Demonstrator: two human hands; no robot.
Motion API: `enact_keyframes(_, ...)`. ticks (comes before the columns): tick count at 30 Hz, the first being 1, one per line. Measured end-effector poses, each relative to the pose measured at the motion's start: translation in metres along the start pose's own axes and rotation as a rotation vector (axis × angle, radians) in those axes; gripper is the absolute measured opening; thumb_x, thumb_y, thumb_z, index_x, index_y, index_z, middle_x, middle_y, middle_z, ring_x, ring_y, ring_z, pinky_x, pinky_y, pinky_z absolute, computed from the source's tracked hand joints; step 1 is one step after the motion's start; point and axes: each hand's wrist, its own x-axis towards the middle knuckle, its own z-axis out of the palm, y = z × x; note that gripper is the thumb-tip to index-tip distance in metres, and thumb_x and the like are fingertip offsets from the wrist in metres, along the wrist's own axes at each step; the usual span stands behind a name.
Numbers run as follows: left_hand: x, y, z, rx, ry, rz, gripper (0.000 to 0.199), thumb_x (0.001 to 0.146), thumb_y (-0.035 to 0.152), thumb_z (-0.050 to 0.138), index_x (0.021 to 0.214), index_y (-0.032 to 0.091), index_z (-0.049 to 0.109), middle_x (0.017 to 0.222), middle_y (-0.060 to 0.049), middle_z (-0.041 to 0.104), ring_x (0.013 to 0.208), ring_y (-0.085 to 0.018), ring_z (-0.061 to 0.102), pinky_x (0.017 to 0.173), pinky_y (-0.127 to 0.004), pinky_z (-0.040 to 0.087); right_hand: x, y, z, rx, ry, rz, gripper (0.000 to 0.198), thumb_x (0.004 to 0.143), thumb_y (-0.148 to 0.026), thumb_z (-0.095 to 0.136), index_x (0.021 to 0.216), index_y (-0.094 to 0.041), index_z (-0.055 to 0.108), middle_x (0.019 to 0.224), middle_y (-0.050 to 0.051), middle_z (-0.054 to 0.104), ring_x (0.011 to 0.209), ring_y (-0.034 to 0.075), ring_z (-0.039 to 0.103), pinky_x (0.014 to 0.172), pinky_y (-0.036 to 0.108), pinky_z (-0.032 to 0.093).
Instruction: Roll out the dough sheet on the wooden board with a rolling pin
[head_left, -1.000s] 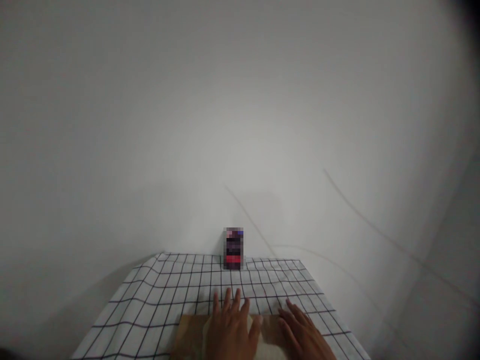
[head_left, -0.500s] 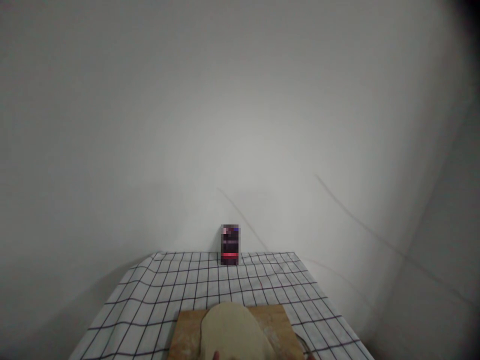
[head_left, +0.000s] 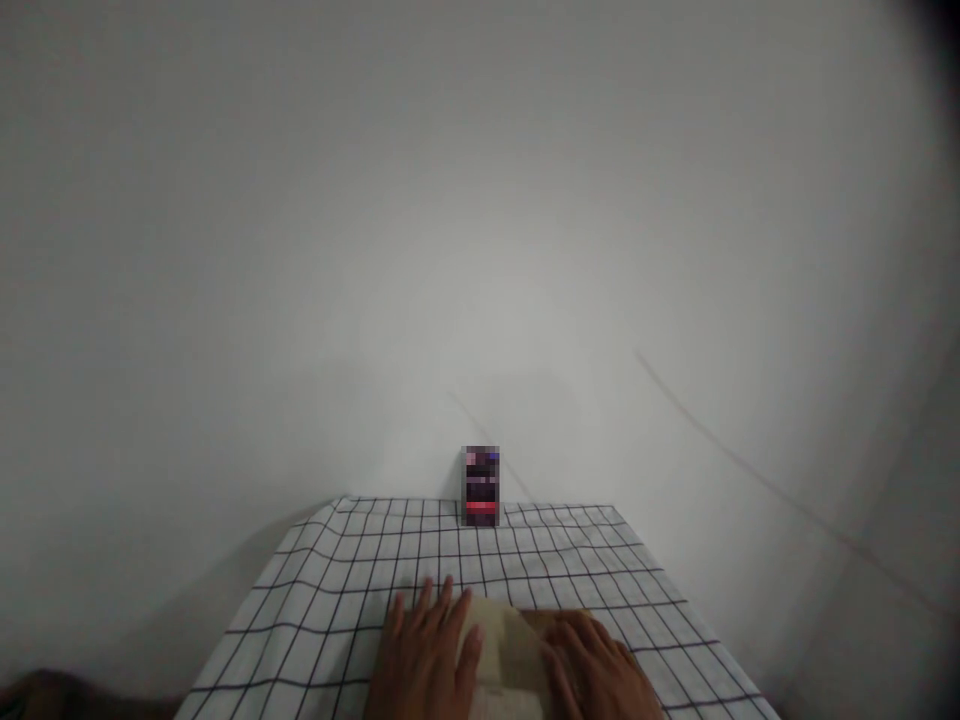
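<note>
A pale sheet of dough [head_left: 499, 640] lies on a wooden board [head_left: 559, 616]. A light strip with a straight upper edge crosses it at the bottom of the view; I cannot tell if this is a fold. My left hand [head_left: 431, 655] rests flat over the dough's left part and the board, fingers spread. At the right side, my right hand [head_left: 596, 665] has its fingers bent and close together at the dough's edge. The near part of the dough and both wrists are out of view.
A white tablecloth with dark grid lines [head_left: 315, 610] covers the table. At its back a small dark upright object [head_left: 481, 487], blurred into blocks, stands against the pale wall [head_left: 480, 250]. Something dark brown [head_left: 67, 695] shows at the lower left.
Both hands have come up from the bottom edge onto the dough, where only fingertips showed before. The view has shifted slightly, and less of the dough shows.
</note>
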Motion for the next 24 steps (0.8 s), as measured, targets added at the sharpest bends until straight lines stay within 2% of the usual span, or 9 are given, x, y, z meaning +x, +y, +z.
enact_keyframes(2, 0.03, 0.005, -0.002, -0.062, -0.162, -0.122, 0.045, 0.104, 0.038, 0.042, 0.144, 0.031, 0.059, 0.15, -0.009, 0.059, 0.141, -0.038, 0.052, 0.11, -0.069, 0.044, 0.014, 0.005, -0.003, 0.017, -0.072, 0.066, 0.023, 0.102, -0.027, 0.044, 0.098, -0.03, 0.067, 0.1, 0.003, 0.074, 0.092, 0.019, 0.072, 0.076, 0.03, 0.057)
enact_keyframes(4, 0.055, 0.01, -0.005, -0.126, -0.354, -0.131, 0.041, 0.104, 0.035, 0.042, 0.138, 0.033, 0.064, 0.152, -0.009, 0.057, 0.144, -0.039, 0.048, 0.11, -0.073, 0.041, 0.023, 0.009, 0.002, 0.018, -0.105, 0.133, 0.031, 0.101, -0.019, 0.04, 0.096, -0.028, 0.07, 0.101, 0.005, 0.075, 0.094, 0.02, 0.072, 0.079, 0.03, 0.057)
enact_keyframes(7, 0.073, 0.012, -0.01, -0.159, -0.431, -0.227, 0.041, 0.104, 0.039, 0.043, 0.138, 0.028, 0.065, 0.152, -0.011, 0.057, 0.145, -0.038, 0.046, 0.114, -0.07, 0.038, 0.023, 0.017, 0.017, -0.011, -0.083, 0.124, 0.034, 0.098, -0.017, 0.042, 0.106, -0.027, 0.073, 0.112, 0.008, 0.077, 0.107, 0.024, 0.071, 0.085, 0.033, 0.059)
enact_keyframes(10, 0.063, 0.012, -0.011, -0.164, -0.342, -0.225, 0.045, 0.105, 0.04, 0.04, 0.142, 0.026, 0.061, 0.154, -0.011, 0.055, 0.147, -0.037, 0.044, 0.116, -0.068, 0.037, 0.012, 0.021, 0.027, -0.044, -0.033, 0.071, 0.034, 0.098, -0.023, 0.046, 0.118, -0.029, 0.072, 0.124, 0.007, 0.075, 0.119, 0.026, 0.068, 0.092, 0.037, 0.059)
enact_keyframes(13, 0.039, 0.015, -0.015, -0.161, -0.22, -0.206, 0.046, 0.106, 0.042, 0.038, 0.143, 0.027, 0.06, 0.152, -0.01, 0.057, 0.145, -0.037, 0.047, 0.112, -0.068, 0.043, 0.003, 0.017, 0.024, -0.065, -0.018, 0.088, 0.033, 0.1, -0.029, 0.046, 0.123, -0.027, 0.07, 0.13, 0.009, 0.073, 0.118, 0.028, 0.069, 0.094, 0.041, 0.06)
enact_keyframes(15, 0.023, 0.02, -0.021, -0.149, -0.14, -0.183, 0.046, 0.105, 0.042, 0.039, 0.143, 0.026, 0.061, 0.149, -0.01, 0.059, 0.142, -0.036, 0.05, 0.11, -0.066, 0.046, 0.0, 0.014, 0.018, -0.075, -0.007, 0.054, 0.032, 0.1, -0.027, 0.046, 0.123, -0.025, 0.069, 0.128, 0.01, 0.073, 0.118, 0.028, 0.07, 0.094, 0.042, 0.061)
enact_keyframes(20, -0.01, 0.04, -0.041, -0.063, 0.046, -0.148, 0.048, 0.103, 0.04, 0.044, 0.145, 0.022, 0.058, 0.151, -0.01, 0.057, 0.143, -0.033, 0.05, 0.117, -0.063, 0.041, -0.005, 0.006, -0.002, -0.121, 0.035, -0.273, 0.036, 0.093, -0.012, 0.049, 0.124, -0.022, 0.066, 0.127, 0.01, 0.073, 0.126, 0.027, 0.065, 0.103, 0.042, 0.057)
enact_keyframes(24, -0.044, 0.067, -0.033, 0.038, 0.178, -0.122, 0.056, 0.099, 0.041, 0.047, 0.151, 0.02, 0.052, 0.152, -0.01, 0.056, 0.14, -0.032, 0.053, 0.115, -0.053, 0.047, -0.007, -0.001, -0.012, -0.096, 0.007, -0.341, 0.041, 0.09, -0.013, 0.052, 0.128, -0.02, 0.065, 0.133, 0.011, 0.07, 0.132, 0.029, 0.06, 0.109, 0.046, 0.054)
